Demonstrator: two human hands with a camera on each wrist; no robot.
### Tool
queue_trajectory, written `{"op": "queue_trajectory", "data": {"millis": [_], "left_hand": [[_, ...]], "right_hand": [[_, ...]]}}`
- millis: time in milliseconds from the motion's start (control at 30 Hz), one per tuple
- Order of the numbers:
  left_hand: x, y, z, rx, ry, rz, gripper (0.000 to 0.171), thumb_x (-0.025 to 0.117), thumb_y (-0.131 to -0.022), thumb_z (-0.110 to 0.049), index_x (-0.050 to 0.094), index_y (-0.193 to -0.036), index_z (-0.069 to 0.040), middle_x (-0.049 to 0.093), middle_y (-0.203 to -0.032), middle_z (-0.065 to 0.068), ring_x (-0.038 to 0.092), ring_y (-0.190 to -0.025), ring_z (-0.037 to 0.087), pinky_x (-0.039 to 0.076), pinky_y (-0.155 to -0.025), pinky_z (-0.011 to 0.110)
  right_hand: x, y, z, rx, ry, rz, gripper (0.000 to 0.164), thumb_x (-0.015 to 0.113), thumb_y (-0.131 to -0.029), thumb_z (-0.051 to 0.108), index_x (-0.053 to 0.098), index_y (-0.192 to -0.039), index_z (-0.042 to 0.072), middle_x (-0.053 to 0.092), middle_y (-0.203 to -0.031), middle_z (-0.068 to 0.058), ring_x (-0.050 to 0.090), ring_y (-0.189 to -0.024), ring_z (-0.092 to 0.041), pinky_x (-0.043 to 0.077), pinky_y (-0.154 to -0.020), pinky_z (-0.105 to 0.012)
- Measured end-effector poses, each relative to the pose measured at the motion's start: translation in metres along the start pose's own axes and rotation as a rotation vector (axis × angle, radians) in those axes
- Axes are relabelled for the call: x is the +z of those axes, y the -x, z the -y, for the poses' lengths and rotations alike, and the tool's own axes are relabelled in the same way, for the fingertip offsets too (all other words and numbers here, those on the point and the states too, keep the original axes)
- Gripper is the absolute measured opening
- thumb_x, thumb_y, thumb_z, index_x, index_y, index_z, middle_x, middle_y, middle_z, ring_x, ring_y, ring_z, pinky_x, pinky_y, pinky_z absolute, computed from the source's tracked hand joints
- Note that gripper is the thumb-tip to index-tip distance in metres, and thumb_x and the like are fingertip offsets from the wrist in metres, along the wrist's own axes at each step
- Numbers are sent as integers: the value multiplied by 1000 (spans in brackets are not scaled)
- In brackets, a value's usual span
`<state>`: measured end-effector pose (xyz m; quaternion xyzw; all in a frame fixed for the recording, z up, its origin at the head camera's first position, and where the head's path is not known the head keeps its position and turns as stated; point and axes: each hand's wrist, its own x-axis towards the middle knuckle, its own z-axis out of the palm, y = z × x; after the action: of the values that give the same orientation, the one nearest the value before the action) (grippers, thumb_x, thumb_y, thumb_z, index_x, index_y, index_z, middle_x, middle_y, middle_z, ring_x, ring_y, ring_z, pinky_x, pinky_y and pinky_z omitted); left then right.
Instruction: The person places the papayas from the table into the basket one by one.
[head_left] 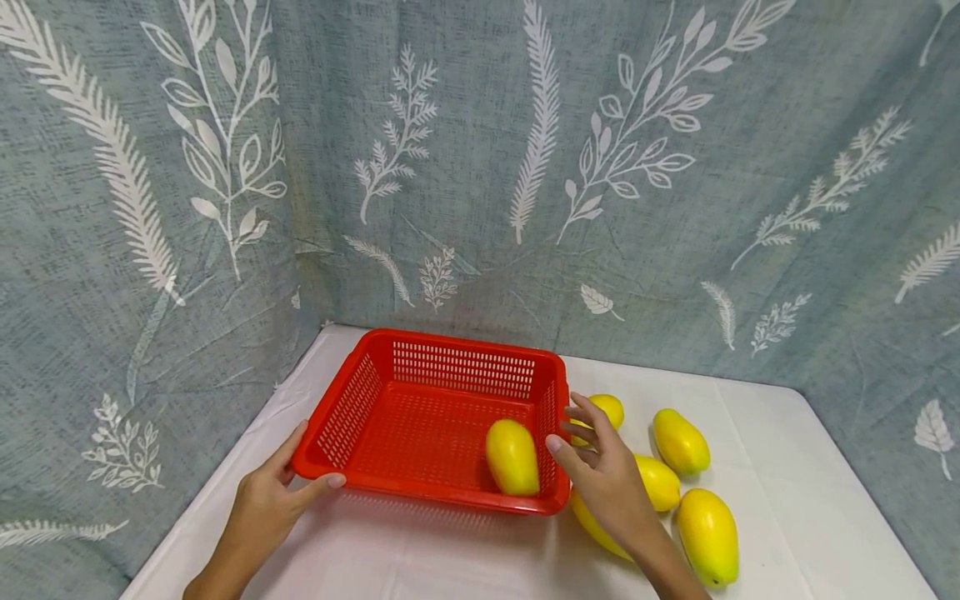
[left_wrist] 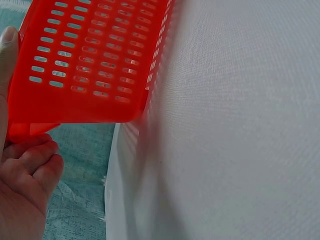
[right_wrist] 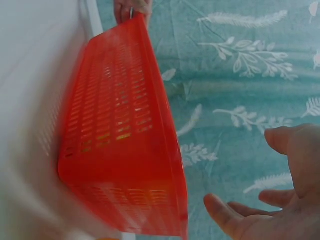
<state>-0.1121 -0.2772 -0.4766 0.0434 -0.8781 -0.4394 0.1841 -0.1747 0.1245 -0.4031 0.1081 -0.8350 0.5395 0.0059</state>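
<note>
A red plastic basket [head_left: 435,498] with slotted walls stands on the white cloth, one yellow mango [head_left: 513,457] inside it near the right end. My left hand [head_left: 264,508] grips the basket's left front corner, thumb over the rim; in the left wrist view the fingers [left_wrist: 42,159] curl under that rim. Beside the right wall is my right hand [head_left: 606,475], its fingers spread and holding nothing. The right wrist view shows this hand [right_wrist: 285,195] apart from the rim. Partly behind the hand lie more mangoes [head_left: 657,483], some half hidden by it.
Farther right on the white tablecloth [head_left: 795,492] lie a mango [head_left: 681,442] toward the back and another mango [head_left: 707,537] nearer the front. A grey-green curtain [head_left: 465,167] with white leaf prints hangs behind the table and along its sides, close behind the basket.
</note>
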Motion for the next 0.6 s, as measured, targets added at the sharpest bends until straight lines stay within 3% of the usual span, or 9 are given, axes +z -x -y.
{"op": "queue_trajectory", "data": {"millis": [233,367,500,600], "left_hand": [[-1,0,0,-6,-24,4,97,92,-84,-26,41,-162,0,61,-144,31,68,-115,19,48,-80,1],[-1,1,-1,-12,-18,6,96,92,-84,-26,41,-161,0,61,-144,32,63,-110,-2,49,-78,2],[-1,1,-1,-15,-13,3,96,92,-84,-25,41,-162,0,61,-143,33,65,-111,3,49,-78,2],[-1,1,0,-22,-23,7,96,92,-85,-26,40,-162,-2,61,-142,33,68,-116,25,49,-78,2]], "right_hand": [[-5,5,-5,-5,-31,-11,69,75,-100,40,43,-159,23,56,-154,-10,61,-135,-28,57,-105,-37],[-9,9,-8,-16,-61,-9,66,74,-102,34,44,-159,22,56,-153,-10,61,-135,-26,57,-105,-32],[-13,12,-10,-35,-68,-13,64,74,-102,28,44,-158,22,57,-152,-9,61,-135,-28,54,-103,-22],[-15,14,-12,-37,-67,-22,63,74,-102,28,45,-158,22,58,-151,-8,61,-135,-29,52,-101,-16]]}}
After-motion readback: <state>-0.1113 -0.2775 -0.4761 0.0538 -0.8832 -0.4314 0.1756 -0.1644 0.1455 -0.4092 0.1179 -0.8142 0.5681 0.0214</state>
